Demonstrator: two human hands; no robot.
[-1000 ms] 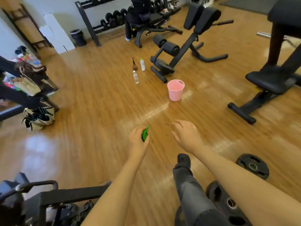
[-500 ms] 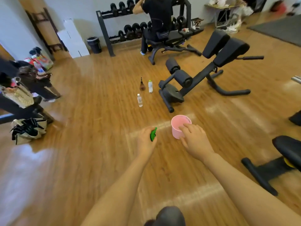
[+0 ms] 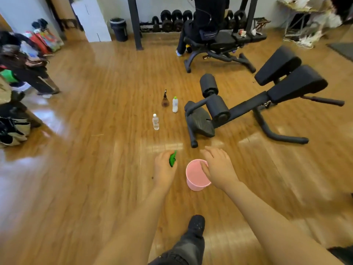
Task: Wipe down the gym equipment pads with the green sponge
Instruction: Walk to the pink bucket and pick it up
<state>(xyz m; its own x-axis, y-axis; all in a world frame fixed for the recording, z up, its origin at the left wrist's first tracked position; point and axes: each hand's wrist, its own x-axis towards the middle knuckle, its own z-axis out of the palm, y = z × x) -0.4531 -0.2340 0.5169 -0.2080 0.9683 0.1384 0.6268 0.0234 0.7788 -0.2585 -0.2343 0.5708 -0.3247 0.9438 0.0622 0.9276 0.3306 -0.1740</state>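
My left hand (image 3: 164,169) grips the green sponge (image 3: 172,159), which sticks out between thumb and fingers. My right hand (image 3: 218,167) hovers over the right rim of a pink bucket (image 3: 194,176) on the floor, fingers relaxed and spread; whether it touches the rim I cannot tell. Ahead stands a black back-extension bench (image 3: 246,106) with two roller pads (image 3: 216,107) low down and two large thigh pads (image 3: 295,82) at the right.
Three bottles (image 3: 155,121) stand on the wooden floor left of the bench. A person sits on a black weight bench (image 3: 225,43) by the dumbbell rack (image 3: 172,20). Bags (image 3: 13,129) lie at the left. My foot (image 3: 196,224) is below the bucket.
I have walked forward: the bucket and bench have come much closer. My right hand now reaches the bucket's rim. My left hand still holds the sponge.
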